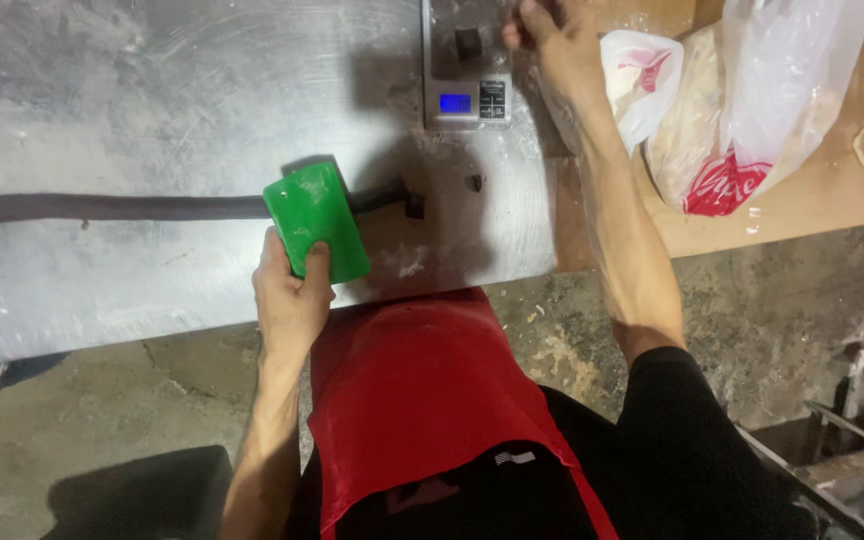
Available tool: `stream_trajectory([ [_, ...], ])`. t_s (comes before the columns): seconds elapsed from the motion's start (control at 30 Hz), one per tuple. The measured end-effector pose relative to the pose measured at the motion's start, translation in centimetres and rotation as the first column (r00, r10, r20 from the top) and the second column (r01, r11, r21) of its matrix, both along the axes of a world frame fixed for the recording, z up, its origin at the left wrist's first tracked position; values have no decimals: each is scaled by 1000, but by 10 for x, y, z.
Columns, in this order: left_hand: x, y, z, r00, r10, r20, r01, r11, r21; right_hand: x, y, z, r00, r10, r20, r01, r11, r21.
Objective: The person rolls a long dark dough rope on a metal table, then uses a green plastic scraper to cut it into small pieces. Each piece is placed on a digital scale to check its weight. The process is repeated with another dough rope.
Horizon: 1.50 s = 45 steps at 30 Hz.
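Red apron cloth (422,400) hangs closest, below both arms. Left hand (290,300) has its fingers clamped on a flat green plastic scraper (317,220), long axis running up and away over the grey metal worktop (152,120), beside a long dark dough rope (102,208). Right hand (552,35) reaches farther out, beside a small digital scale (465,65); its fingers are cut off by the frame edge, so their grip cannot be told.

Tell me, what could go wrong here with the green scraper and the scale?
1. The left hand holds the green scraper right at the table edge; it might slip to the floor.
2. The right hand reaches over the scale; leaning on it could upset the reading.
3. The bags sit close to that arm, so an elbow might knock them.
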<state>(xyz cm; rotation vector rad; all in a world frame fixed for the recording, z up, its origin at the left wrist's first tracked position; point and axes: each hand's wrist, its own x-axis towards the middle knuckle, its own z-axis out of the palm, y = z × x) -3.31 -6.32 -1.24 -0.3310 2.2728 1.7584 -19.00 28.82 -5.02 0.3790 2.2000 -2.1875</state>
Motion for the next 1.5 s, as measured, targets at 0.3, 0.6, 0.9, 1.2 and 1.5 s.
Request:
stream_trajectory([
  [0.3, -13, -18, -10, 976, -110, -186, 100, 993, -61, -7, -11, 11, 994, -64, 84, 68, 997, -41],
  [0.6, 1, -12, -4, 1000, 2, -7, -2, 1000, -26, -41, 25, -37, 993, 37, 116, -43, 998, 49],
  [0.9, 26, 21, -6, 974, 50, -222, -64, 996, -58, -31, 6, -34, 741, 639, -206, -114, 422, 899],
  [1.2, 27, 74, -4, 995, -102, 0, 102, 989, -109, 64, -27, -19, 637, 771, 20, -467, 365, 805],
  [1.5, 9, 120, -29, 942, -313, -119, 228, 859, -458, 111, -39, -32, 643, 719, -265, -374, 596, 711],
])
